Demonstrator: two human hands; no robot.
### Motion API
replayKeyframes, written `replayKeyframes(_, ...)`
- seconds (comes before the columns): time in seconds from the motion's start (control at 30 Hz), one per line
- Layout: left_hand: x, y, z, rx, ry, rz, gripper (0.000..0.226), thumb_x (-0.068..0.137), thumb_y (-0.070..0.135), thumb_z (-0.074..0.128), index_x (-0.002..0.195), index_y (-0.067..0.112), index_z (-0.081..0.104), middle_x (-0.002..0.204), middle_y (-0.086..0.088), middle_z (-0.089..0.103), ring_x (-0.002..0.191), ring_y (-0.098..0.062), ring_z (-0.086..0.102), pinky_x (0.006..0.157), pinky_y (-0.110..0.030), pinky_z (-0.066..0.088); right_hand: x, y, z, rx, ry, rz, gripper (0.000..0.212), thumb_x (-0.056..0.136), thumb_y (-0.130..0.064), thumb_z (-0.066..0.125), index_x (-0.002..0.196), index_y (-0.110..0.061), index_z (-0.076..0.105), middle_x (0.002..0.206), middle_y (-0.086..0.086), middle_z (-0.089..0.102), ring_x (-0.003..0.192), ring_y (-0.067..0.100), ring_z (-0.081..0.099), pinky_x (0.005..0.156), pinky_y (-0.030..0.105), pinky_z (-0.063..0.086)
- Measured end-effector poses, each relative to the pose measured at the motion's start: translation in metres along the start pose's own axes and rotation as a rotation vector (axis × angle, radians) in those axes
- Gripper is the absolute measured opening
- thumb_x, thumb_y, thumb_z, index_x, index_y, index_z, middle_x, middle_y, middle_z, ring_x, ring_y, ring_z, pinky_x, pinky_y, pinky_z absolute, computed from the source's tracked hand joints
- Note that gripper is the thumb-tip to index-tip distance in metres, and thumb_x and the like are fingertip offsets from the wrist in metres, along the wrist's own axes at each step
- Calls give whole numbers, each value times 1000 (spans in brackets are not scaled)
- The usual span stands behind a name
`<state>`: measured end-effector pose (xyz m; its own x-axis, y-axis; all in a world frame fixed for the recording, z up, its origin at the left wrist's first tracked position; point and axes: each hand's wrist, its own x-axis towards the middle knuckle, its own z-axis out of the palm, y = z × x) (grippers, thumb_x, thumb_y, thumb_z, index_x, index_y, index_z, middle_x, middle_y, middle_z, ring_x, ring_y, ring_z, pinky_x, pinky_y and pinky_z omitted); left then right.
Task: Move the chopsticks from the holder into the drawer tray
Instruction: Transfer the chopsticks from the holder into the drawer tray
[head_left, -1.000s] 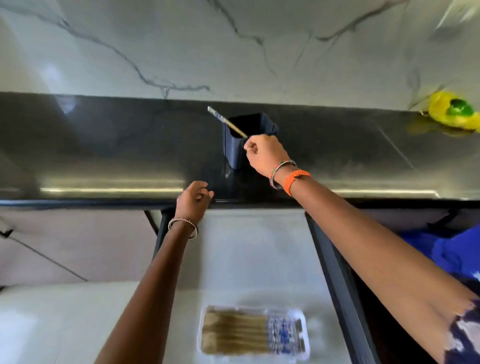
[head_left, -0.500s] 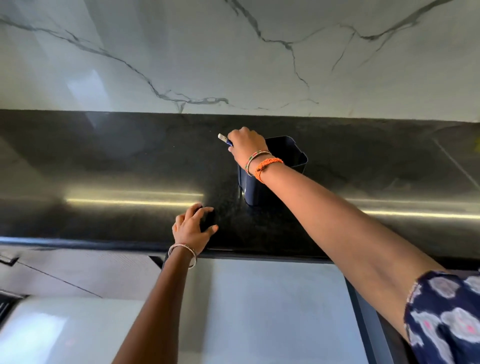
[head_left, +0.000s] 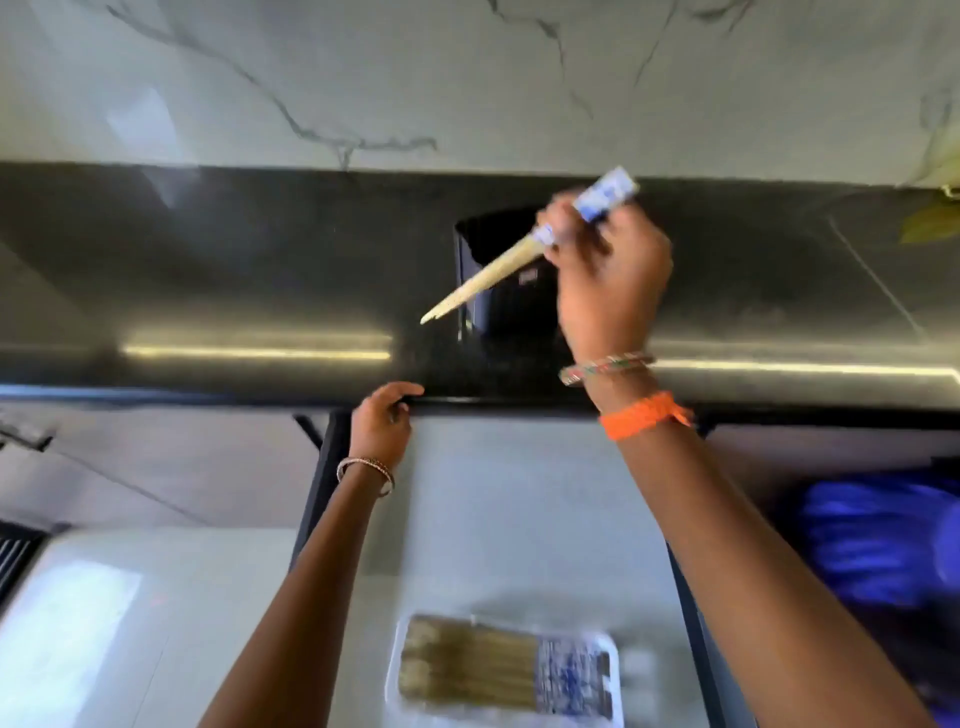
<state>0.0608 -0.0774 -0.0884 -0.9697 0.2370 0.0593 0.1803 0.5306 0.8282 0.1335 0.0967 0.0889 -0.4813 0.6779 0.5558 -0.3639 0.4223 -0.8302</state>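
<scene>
The black polished desk (head_left: 218, 270) runs across the view under a white marble-veined wall (head_left: 415, 78), with light strips mirrored in its gloss. Below its front edge an open drawer (head_left: 519, 519) with a pale floor is pulled out toward the person, probably so the route from holder to tray stays short.

The clear drawer tray (head_left: 615, 675) lies at the near end of the drawer, already carrying a row of chopsticks (head_left: 467, 670) side by side, patterned ends to the right. The dark holder (head_left: 498, 291) stands on the desk just behind the drawer; its inside is too dark to tell what remains.

The right hand (head_left: 608, 280) hovers over the holder, fingers curled round the blue-and-white patterned end of the chopsticks in hand (head_left: 498, 273), whether one or a pair the blur hides. The thin tips point down-left, clear of the holder's rim, which suggests they are free to carry to the tray.

The left hand (head_left: 382, 421) rests with bent fingers on the desk's front edge, gripping nothing else, likely for balance while leaning in.
</scene>
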Motion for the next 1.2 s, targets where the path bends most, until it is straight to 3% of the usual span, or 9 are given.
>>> replayKeyframes(0.17, -117, -49, -2, -35, 64, -261, 37, 72, -8, 43, 81, 12, 72, 90, -7, 74, 82, -20, 66, 73, -20, 43, -159, 53, -97, 214, 157, 1174, 34, 94, -2, 50, 62, -13, 50, 39, -4, 60, 38, 4, 60, 48, 25, 53)
replayKeyframes(0.3, -171, -90, 4, 90, -172, -477, 21, 85, 9, 51, 97, 8, 68, 102, -17, 71, 92, -33, 65, 75, -28, 48, -245, 87, -143, 275, 327, 1544, 32, 99, -5, 41, 70, -17, 48, 49, 0, 64, 54, 14, 61, 34, 18, 49)
replayKeyframes(0.4, -197, -105, 2, 134, -411, -568, 27, 89, 32, 54, 98, 8, 61, 83, -15, 65, 59, -33, 63, 51, -33, 54, -281, 94, -153, 283, 327, 1638, 32, 100, -6, 39, 71, -15, 46, 75, 4, 55, 66, 17, 52, 37, 24, 52)
replayKeyframes(0.53, -221, -126, -1, 75, -466, -600, 25, 89, 30, 56, 84, 5, 57, 62, -13, 58, 39, -21, 58, 35, -26, 51, -309, 97, -148, 164, 239, 1654, 33, 98, 1, 37, 70, -12, 46, 89, 11, 59, 79, 22, 59, 77, 38, 52)
replayKeyframes(0.7, -229, -139, 6, -96, -432, -659, 18, 94, 22, 48, 84, 8, 55, 52, -16, 58, 51, -30, 65, 63, -46, 60, -322, 98, -137, 98, 121, 1720, 23, 99, 0, 35, 80, 0, 48, 80, 14, 50, 86, 25, 51, 108, 41, 40)
replayKeyframes(0.77, -232, -138, 7, -93, -438, -680, 17, 95, 19, 43, 85, 12, 54, 59, -17, 60, 50, -29, 65, 63, -46, 60, -321, 94, -137, 73, 139, 1744, 26, 99, -4, 33, 77, -3, 46, 85, 15, 53, 79, 23, 55, 109, 39, 41)
replayKeyframes(0.93, -235, -132, 12, -78, -483, -758, 22, 98, 20, 31, 100, 6, 48, 60, -20, 62, 36, -20, 63, 40, -31, 56, -315, 87, -136, 173, 392, 1711, 49, 100, -28, 36, 140, 0, 37, 142, 15, 47, 133, 31, 45, 111, 44, 35)
replayKeyframes(1.1, -238, -135, 16, -46, -535, -791, 33, 98, 18, 27, 117, -4, 43, 49, -16, 65, 36, -21, 64, 36, -28, 53, -321, 81, -137, 61, 547, 1572, 47, 94, -23, 48, 133, 3, 49, 126, 16, 58, 105, 32, 58, 98, 43, 48)
replayKeyframes(1.2, -240, -134, 14, -34, -543, -769, 34, 98, 21, 25, 120, 0, 41, 42, -11, 65, 42, -24, 66, 48, -33, 58, -324, 75, -131, 80, 526, 1553, 49, 101, -20, 32, 142, 6, 34, 134, 15, 51, 115, 35, 54, 101, 40, 42)
